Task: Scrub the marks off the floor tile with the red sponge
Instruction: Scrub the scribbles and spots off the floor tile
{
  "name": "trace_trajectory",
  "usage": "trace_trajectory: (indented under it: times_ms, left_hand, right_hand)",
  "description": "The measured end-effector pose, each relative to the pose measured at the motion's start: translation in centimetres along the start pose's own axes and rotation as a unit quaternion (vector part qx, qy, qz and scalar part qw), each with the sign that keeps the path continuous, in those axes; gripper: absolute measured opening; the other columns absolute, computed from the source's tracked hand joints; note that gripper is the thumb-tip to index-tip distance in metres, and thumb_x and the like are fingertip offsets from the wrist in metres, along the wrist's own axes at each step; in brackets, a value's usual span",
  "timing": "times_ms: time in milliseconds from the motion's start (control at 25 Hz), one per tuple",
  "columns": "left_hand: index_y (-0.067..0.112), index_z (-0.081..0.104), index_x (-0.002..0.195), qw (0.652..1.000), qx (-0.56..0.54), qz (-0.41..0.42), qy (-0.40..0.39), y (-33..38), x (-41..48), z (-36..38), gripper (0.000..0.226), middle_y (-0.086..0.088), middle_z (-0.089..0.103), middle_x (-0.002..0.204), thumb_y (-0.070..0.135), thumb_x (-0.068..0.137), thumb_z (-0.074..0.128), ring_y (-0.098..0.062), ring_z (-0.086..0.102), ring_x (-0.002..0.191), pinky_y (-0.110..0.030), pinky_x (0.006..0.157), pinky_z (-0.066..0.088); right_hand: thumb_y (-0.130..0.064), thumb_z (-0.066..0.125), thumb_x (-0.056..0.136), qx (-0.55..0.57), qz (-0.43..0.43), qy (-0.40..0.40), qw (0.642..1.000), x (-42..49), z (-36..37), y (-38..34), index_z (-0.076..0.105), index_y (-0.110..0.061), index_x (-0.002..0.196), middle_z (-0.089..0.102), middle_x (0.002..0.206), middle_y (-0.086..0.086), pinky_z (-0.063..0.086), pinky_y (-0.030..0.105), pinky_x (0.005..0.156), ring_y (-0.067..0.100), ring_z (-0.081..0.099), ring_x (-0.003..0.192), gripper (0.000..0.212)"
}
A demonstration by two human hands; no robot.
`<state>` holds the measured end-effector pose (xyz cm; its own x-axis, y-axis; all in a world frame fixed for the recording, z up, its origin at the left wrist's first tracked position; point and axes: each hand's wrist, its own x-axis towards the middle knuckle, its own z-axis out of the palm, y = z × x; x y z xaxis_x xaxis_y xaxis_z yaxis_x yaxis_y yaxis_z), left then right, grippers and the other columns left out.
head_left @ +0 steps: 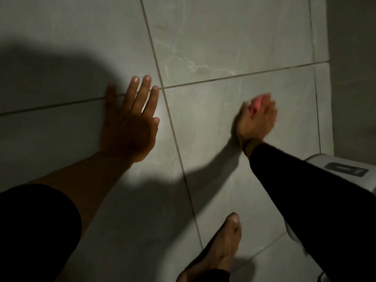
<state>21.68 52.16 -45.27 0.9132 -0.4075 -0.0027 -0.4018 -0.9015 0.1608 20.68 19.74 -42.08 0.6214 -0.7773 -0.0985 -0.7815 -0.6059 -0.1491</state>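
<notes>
My right hand presses the red sponge onto a grey floor tile; the sponge shows only as a pinkish patch between my fingers, and the hand is blurred. My left hand lies flat on the floor to the left, fingers spread, across a grout line, holding nothing. Half of that hand lies in shadow. I cannot make out any marks on the tile in this dim light.
A bare foot stands on the tile at the bottom centre. A white appliance or bin sits at the right, beside a grey wall. Dark shadows cover the left and lower floor.
</notes>
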Motion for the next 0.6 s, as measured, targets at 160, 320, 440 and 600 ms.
trace_trajectory:
  times_ms: [160,320,440,600]
  left_hand:
    - [0.014,0.021,0.171,1.000,-0.010,0.009,-0.003,-0.3,0.1,-0.4,0.077,-0.013,0.013,0.182,0.043,0.102,0.037,-0.035,0.013,0.169,-0.071,0.130,0.007]
    - [0.013,0.018,0.172,0.999,-0.008,0.005,-0.032,-0.1,-0.1,-1.1,0.076,-0.014,0.008,0.183,0.041,0.104,0.033,-0.036,0.010,0.170,-0.072,0.130,0.007]
    - [0.012,0.018,0.172,0.999,-0.004,0.007,-0.033,0.0,-0.1,-1.0,0.075,-0.015,0.008,0.183,0.042,0.105,0.032,-0.038,0.010,0.170,-0.072,0.130,0.007]
    - [0.013,0.016,0.172,0.999,0.009,0.018,-0.036,-0.4,-0.1,-0.4,0.075,-0.015,0.007,0.183,0.044,0.105,0.029,-0.038,0.011,0.169,-0.074,0.129,0.009]
  right_hand:
    - [-0.043,0.034,0.106,-0.071,-0.414,-0.008,0.907,-7.0,3.8,-6.3,0.024,-0.007,0.169,0.022,0.177,0.023,0.014,0.062,0.133,0.042,0.017,0.166,0.073]
    - [-0.052,0.037,0.105,-0.107,-0.420,-0.132,0.892,-20.4,0.2,7.7,-0.001,-0.026,0.171,-0.009,0.181,0.006,0.008,0.060,0.135,0.033,-0.008,0.169,0.081]
    - [-0.049,0.036,0.104,-0.075,-0.196,-0.087,0.974,-14.7,-0.8,11.2,0.011,-0.020,0.171,0.005,0.181,0.013,0.014,0.063,0.133,0.037,0.003,0.168,0.077]
    - [-0.051,0.041,0.100,0.025,-0.086,-0.002,0.996,-7.5,1.3,1.6,0.030,-0.014,0.168,0.026,0.177,0.017,0.016,0.061,0.133,0.041,0.020,0.165,0.078]
